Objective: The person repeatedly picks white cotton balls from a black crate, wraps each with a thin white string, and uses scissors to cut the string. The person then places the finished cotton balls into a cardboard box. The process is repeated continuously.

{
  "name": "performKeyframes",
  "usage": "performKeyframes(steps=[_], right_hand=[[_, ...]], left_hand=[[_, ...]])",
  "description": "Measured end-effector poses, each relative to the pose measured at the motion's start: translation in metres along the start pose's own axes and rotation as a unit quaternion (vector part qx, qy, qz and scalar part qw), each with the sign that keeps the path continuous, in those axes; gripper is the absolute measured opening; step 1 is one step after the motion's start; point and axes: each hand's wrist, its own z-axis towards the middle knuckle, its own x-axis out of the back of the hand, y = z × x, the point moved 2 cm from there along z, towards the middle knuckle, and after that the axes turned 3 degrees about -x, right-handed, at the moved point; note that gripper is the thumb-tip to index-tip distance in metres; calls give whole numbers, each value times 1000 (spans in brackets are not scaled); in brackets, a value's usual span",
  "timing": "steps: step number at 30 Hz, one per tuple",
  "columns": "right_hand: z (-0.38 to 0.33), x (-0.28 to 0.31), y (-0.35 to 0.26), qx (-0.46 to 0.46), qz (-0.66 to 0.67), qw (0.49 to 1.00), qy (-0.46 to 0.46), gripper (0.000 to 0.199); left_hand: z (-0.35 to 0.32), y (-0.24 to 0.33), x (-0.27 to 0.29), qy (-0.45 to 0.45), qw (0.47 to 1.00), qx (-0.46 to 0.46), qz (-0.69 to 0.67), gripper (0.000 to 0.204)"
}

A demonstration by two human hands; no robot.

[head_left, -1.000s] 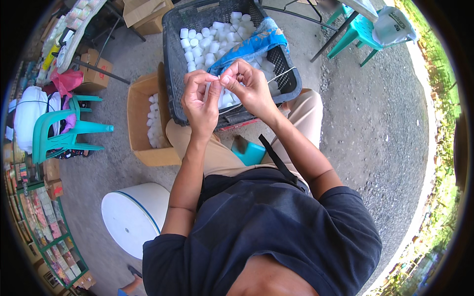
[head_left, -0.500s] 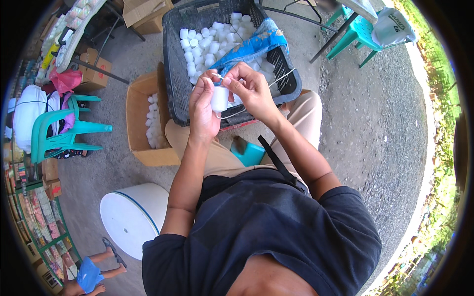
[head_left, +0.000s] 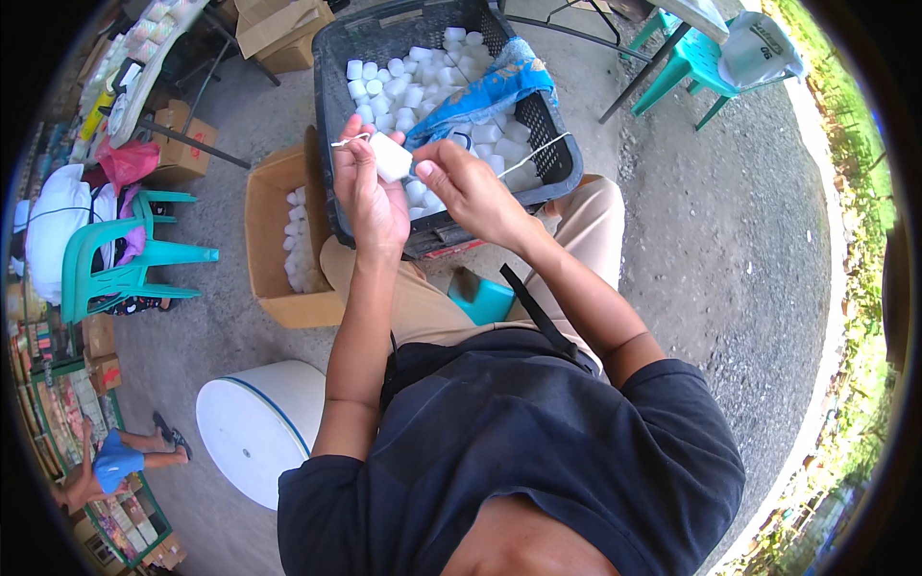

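My left hand (head_left: 370,192) holds a small white cylinder (head_left: 391,156) up by its fingertips, with a thin string looped off its top left. My right hand (head_left: 466,187) pinches the same white piece from the right side. Both hands hover over the near edge of a black plastic crate (head_left: 336,125) that rests on my lap and is filled with several white cylinders (head_left: 423,67). A blue patterned plastic bag (head_left: 485,96) lies across the pile inside the crate.
A cardboard box (head_left: 269,240) with several white cylinders stands on the ground to my left. A white round drum (head_left: 254,432) sits below it. A green plastic chair (head_left: 120,259) is at far left, another green chair (head_left: 696,62) at top right. A person crouches at lower left (head_left: 110,461).
The white piece has gone from hidden between my fingers to held up in plain sight. A person in blue has come into view at lower left.
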Motion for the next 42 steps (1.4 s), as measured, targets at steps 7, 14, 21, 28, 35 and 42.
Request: performKeyframes(steps=[7, 14, 21, 28, 35, 42], right_hand=[[0, -25, 17, 42, -117, 992, -4, 11], [68, 11, 99, 38, -343, 932, -107, 10], [104, -46, 156, 66, -636, 716, -279, 28], [122, 25, 139, -288, -165, 851, -406, 19], [55, 60, -14, -105, 350, 906, -215, 71], [30, 48, -56, 78, 329, 941, -5, 59]], left_hand=[[-17, -11, 40, -40, 963, 243, -110, 50], [-1, 31, 80, -30, 972, 199, -123, 43], [-13, 25, 60, -89, 981, 151, 78, 39], [-1, 25, 55, -106, 974, 115, 166, 45], [-6, 26, 49, -154, 962, 112, 198, 50], [-9, 20, 28, -203, 945, 83, 243, 50]])
